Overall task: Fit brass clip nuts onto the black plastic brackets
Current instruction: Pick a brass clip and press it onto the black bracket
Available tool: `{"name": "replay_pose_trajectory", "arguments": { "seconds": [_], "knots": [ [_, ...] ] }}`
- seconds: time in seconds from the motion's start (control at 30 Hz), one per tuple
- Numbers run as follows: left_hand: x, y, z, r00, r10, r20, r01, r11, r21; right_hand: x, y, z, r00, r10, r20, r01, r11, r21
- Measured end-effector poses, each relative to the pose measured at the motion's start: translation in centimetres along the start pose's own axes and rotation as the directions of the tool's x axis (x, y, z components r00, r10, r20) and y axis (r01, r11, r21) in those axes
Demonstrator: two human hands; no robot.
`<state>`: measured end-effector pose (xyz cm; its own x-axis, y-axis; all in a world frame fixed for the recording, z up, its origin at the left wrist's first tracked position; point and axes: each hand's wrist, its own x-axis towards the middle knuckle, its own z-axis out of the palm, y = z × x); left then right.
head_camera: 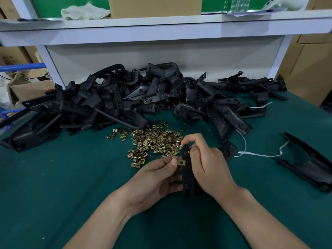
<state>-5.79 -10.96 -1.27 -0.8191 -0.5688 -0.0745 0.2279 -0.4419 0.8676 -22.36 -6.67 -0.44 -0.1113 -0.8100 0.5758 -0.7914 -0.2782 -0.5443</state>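
brass clip nut is pinched between the thumb and forefinger of the left hand, its open mouth touching the left edge of a black bracket that stands roughly on end between the two hands. the right hand grips the bracket's upper part, fingers curled over the top end. so both hands are closed on something: the left on the nut, the right on the bracket. the step in hand looks like sliding the nut onto the bracket's edge. to do it well, keep the nut square to the edge so both of its leaves straddle the plastic, steady the bracket with the right hand, and push with the thumb until the nut's hole sits over the bracket's hole; whether it is already lined up cannot be told from here. a tilted nut would likely jam or spring off. more loose nuts lie just beyond the hands on the green counter, and further beyond them is a heap of brackets.
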Motion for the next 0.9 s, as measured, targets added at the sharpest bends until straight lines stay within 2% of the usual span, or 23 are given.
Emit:
{"name": "replay_pose_trajectory", "arguments": {
  "seconds": [0.53, 0.9],
  "knots": [
    [0.03, -0.05, -0.29, 1.000, -0.024, -0.003, 0.023, 0.999, -0.039, -0.10, 0.15, 0.43, 0.999, -0.006, 0.040, 0.003, 0.997, 0.073],
    [0.08, -0.04, -0.21, 0.999, -0.033, -0.015, 0.033, 0.999, -0.026, -0.11, 0.18, 0.61, 0.997, 0.039, 0.069, -0.045, 0.995, 0.088]
  ]
}}
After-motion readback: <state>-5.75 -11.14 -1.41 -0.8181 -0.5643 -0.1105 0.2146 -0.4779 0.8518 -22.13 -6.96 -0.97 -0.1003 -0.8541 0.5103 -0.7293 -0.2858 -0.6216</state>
